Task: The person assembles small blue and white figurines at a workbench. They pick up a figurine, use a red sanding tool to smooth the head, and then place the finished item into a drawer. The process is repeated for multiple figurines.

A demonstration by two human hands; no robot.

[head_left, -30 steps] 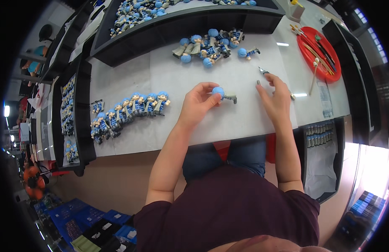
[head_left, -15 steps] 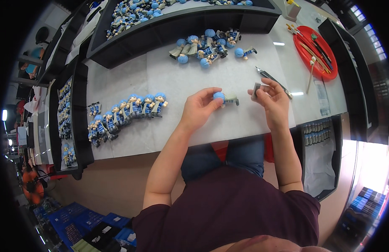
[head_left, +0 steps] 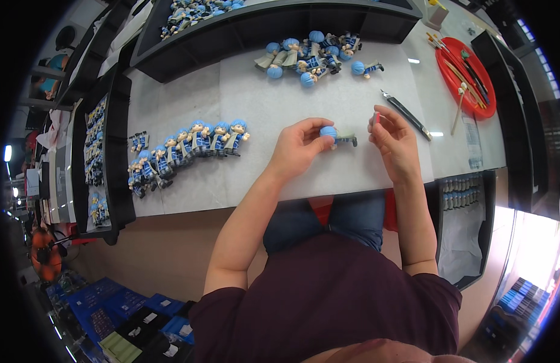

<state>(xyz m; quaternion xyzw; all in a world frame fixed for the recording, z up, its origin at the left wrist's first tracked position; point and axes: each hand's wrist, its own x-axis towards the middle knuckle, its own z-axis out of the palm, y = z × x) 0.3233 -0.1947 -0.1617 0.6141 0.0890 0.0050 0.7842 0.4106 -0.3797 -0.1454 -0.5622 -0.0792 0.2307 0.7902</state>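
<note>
My left hand [head_left: 296, 148] pinches a blue-haired figurine [head_left: 344, 139] by its head, with the legs pointing right. A short distance to the right, my right hand [head_left: 398, 148] holds a small flat block [head_left: 377, 118] between thumb and fingers. Its visible side is pinkish red; what it is cannot be made out. The block and the figurine are apart. Beyond my right hand a craft knife [head_left: 407, 115] lies on the white table, its blade toward the far left. One loose figurine [head_left: 368, 69] lies farther back, beside a pile of similar figurines [head_left: 310, 60].
To the left, a row of upright figurines [head_left: 198, 138] stands on the table [head_left: 256, 175]. A black tray [head_left: 243, 39] of figurines spans the back. A red oval dish [head_left: 487, 109] with brushes is at the far right. Another black tray [head_left: 464, 242] holds figurines at the lower right.
The block in my right hand has turned from its grey face to its pinkish one. The whole view has shifted slightly; my left hand still holds the figurine.
</note>
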